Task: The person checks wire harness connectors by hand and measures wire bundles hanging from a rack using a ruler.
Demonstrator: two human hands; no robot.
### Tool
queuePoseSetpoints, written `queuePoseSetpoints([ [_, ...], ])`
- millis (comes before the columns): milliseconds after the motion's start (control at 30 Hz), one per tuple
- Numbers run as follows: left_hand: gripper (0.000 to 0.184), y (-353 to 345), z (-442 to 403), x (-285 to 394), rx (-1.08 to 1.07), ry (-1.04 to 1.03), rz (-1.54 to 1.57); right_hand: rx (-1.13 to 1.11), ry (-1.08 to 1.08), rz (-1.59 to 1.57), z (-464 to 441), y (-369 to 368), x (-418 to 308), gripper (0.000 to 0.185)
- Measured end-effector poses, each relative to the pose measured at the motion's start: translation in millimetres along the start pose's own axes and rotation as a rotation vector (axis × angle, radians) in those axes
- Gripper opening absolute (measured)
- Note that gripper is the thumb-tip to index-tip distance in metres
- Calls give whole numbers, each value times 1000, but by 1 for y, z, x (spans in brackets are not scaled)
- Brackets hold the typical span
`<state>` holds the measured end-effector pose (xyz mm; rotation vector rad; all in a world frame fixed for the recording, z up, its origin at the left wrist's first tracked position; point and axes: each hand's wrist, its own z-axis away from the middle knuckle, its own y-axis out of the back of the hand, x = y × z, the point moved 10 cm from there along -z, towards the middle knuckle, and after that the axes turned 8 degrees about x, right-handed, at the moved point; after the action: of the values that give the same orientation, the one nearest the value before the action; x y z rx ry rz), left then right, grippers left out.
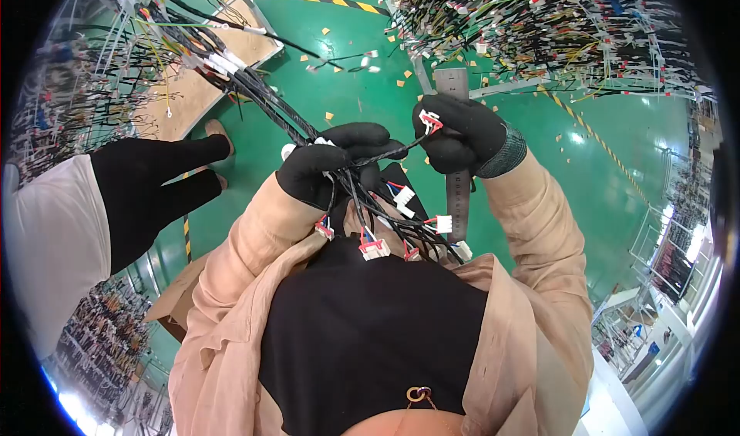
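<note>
My left hand (pixel 312 170), in a black glove, is closed around a wire harness (pixel 270 101) of several black sleeved cables. Below that hand, loose cable ends hang in front of my body, tipped with white connectors (pixel 375 247), some with red parts. My right hand (pixel 466 132), also gloved in black, pinches one cable end near its red-and-white connector (pixel 432 122). That cable runs across to the left hand. A steel ruler (pixel 457 205) passes upright behind the right hand; whether the fingers also grip it, I cannot tell.
Dense racks of hanging wires (pixel 539 28) stand at the upper right and left. A wooden board (pixel 185 101) lies at the upper left. Another person (pixel 146 182) in black trousers stands at my left, near a cardboard box (pixel 176 301). Scraps dot the green floor (pixel 354 74).
</note>
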<state>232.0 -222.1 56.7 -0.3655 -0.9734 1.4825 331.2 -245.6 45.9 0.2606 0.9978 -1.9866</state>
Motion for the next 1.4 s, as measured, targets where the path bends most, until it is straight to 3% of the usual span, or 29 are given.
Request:
queuePoseSetpoints([
  [267,41,-2,-5,-4,-9,8,-48,102,119,92,14,9,-12,24],
  [367,41,-3,-4,-4,82,1,-33,106,116,116,19,12,-9,23],
  [467,40,-4,-7,-8,-6,17,-23,102,136,89,22,13,-10,22],
  [600,34,-3,-8,-12,18,45,-18,268,348,368,32,23,-30,16],
  [667,33,-2,-10,-14,12,47,-25,296,325,266,43,19,-31,15],
  [767,35,3,-10,-12,17,10,-27,68,620,266,62,-19,-47,19],
  [800,36,3,-9,-12,13,10,-28,42,603,290,64,-24,-48,20],
  [900,37,-1,-10,-13,-9,15,-26,143,612,526,72,-24,-45,19],
  [933,38,-4,-11,-14,-22,17,-17,126,820,661,81,-39,-58,16],
  [1033,42,-14,-13,-14,-72,32,53,199,1034,914,96,-49,-66,16],
  [1167,49,-18,-8,-16,-88,47,132,314,1148,1040,105,-47,-71,20],
  [1267,39,-14,-13,-15,-51,15,18,366,1107,1026,102,-38,-71,21],
  [1400,25,-20,-25,-21,-172,-7,-98,388,1064,1031,99,-30,-72,20],
])
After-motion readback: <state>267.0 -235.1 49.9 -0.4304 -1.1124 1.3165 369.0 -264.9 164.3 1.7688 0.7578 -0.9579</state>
